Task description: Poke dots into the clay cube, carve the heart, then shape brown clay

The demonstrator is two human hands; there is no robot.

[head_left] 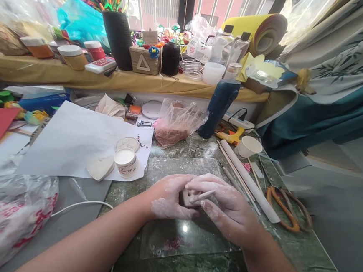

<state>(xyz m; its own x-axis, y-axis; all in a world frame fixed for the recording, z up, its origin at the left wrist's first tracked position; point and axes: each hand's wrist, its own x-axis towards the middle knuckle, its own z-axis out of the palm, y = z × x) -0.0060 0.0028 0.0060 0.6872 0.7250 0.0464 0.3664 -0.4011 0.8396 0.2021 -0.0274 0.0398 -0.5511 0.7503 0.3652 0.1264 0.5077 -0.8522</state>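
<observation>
Bare forearms (98, 234) foremost, pale lump (190, 198) inside curled left hand (171, 196), thin strip (205, 196) in pinching right hand (228, 204).

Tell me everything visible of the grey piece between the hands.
The grey piece is small and pale, clay-like in look, with small dark holes in its visible face. The left hand curls around it over the clear sheet; the right hand holds a thin pale stick close, though whether they touch is unclear. The hands hide its full outline.

Small grey piece (189, 198), dark-holed, in left hand (171, 194), pale stick (205, 195), slanted, in right hand (233, 203)
</observation>
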